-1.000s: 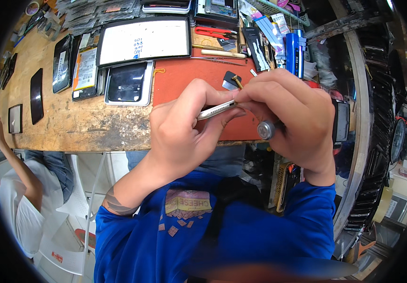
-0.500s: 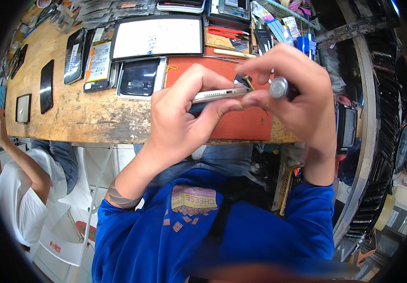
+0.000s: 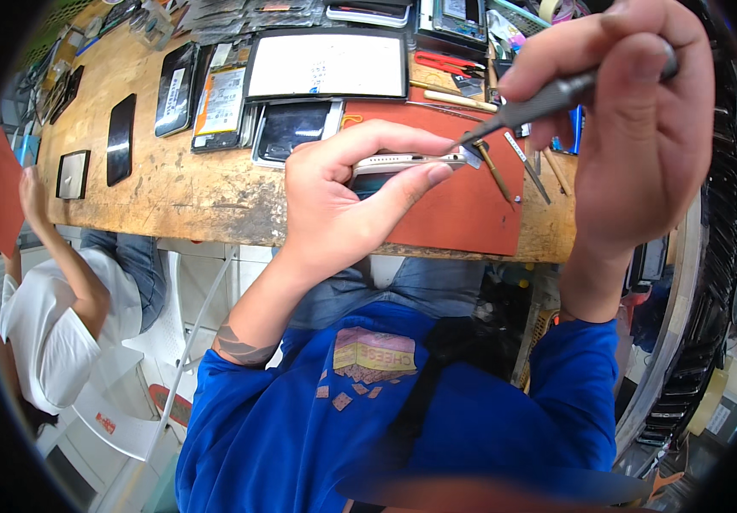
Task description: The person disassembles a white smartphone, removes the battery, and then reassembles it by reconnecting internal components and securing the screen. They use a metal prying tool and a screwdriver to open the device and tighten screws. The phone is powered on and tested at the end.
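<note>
Edge-on above a red mat [image 3: 462, 218], a thin pale gold phone [image 3: 398, 160] is gripped between the thumb and fingers of my left hand [image 3: 330, 201]. Its narrow edge with a port and small holes faces up. My right hand [image 3: 646, 141], raised on the right, is closed round the dark grey handle of a screwdriver [image 3: 548, 101]. The screwdriver slants down to the left, its tip at the phone's right end; whether it touches cannot be made out. Beneath that end, a brass-coloured slim tool [image 3: 494, 171] is over the mat.
A white-topped panel [image 3: 326, 67], an opened phone with its battery showing [image 3: 221, 101] and a black phone [image 3: 120, 139] lie on the worn wooden bench [image 3: 197, 205]. Red-handled pliers [image 3: 445, 63] are behind the mat. At left, another person's hand [image 3: 33, 195] holds a red sheet [image 3: 1, 192].
My right hand has risen to the right, and the screwdriver now shows lengthwise with its tip at the phone. My left hand keeps the phone. The other person's red sheet shows more fully.
</note>
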Demonstrator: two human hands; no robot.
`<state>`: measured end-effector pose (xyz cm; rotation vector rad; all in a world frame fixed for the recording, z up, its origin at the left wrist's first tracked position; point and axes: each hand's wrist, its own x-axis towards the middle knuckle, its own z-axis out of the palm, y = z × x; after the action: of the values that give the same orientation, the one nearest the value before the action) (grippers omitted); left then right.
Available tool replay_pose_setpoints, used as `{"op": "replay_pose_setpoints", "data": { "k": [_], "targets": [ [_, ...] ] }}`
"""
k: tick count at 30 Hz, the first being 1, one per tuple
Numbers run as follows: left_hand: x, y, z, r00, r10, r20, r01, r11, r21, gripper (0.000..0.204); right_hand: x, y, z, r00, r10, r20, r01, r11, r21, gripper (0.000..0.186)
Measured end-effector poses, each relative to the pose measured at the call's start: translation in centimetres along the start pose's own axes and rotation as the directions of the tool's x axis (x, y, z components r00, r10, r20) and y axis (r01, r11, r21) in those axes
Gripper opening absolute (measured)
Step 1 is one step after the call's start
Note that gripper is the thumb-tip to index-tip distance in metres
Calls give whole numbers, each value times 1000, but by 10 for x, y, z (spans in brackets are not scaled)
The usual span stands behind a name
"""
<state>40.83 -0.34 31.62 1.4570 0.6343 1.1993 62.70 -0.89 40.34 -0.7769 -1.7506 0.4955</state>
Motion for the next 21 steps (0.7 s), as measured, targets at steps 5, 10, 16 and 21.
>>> {"op": "replay_pose_setpoints", "data": {
  "k": [5, 10, 16, 21],
  "targets": [
    [-2, -1, -7, 1000, -7, 15, 7, 1000, 18, 16, 0, -2, 10, 999, -3, 37, 6, 997, -77, 36],
    [-2, -2, -10, 1000, 7, 30, -7, 1000, 10, 16, 0, -3, 11, 999, -9, 52, 16, 992, -122, 36],
    [-3, -4, -10, 1000, 17, 12, -17, 1000, -19, 16, 3, -8, 12, 997, -22, 80, 35, 985, -168, 37],
    [-2, -4, -9, 998, 53, 19, -53, 999, 1, 16, 4, -14, 10, 994, -11, 109, 36, 973, -227, 37]
  ]
}}
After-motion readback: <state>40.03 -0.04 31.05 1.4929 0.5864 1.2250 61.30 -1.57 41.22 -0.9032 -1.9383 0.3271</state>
